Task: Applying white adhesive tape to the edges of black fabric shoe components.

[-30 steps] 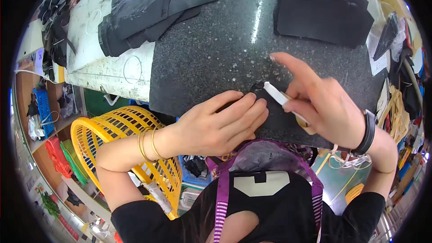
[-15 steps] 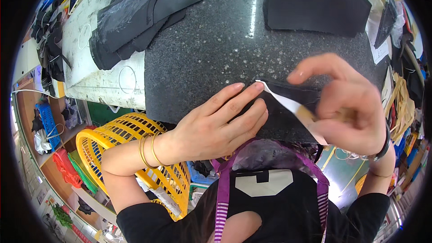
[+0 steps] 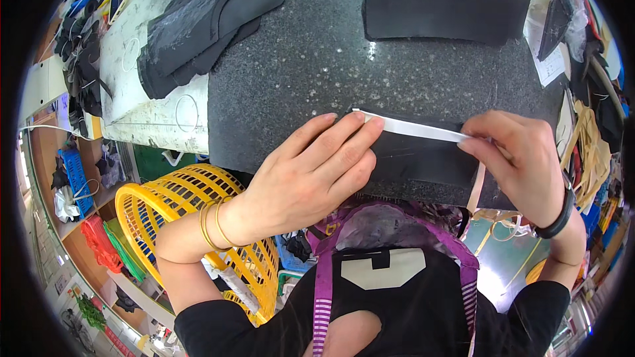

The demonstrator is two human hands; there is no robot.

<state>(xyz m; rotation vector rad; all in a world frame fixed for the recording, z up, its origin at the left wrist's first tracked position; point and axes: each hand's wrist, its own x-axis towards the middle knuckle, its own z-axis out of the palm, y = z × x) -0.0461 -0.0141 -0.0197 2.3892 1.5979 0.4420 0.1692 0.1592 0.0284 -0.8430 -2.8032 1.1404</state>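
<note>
A narrow white strip of tape (image 3: 423,129) lies along the far edge of a black flat piece (image 3: 417,158) on the dark tabletop. My left hand (image 3: 324,165) rests flat on the black piece, fingers stretched out, with the fingertips pressing the strip's left end. At the strip's right end my right hand (image 3: 522,155) pinches it between thumb and forefinger and holds it taut. A pale beige tail (image 3: 476,188) hangs below the right hand toward the table's near edge. My left palm covers part of the black piece.
Stacks of black cut pieces lie at the far left (image 3: 205,20) and far right (image 3: 443,3) of the dark stone slab (image 3: 311,59). A yellow plastic basket (image 3: 159,205) stands below the table's left side. Brown paper strips (image 3: 585,152) hang at the right.
My right hand has come down and slightly right, drawing the strip from a slack slant into a nearly straight line along the black piece. My left hand has shifted slightly left.
</note>
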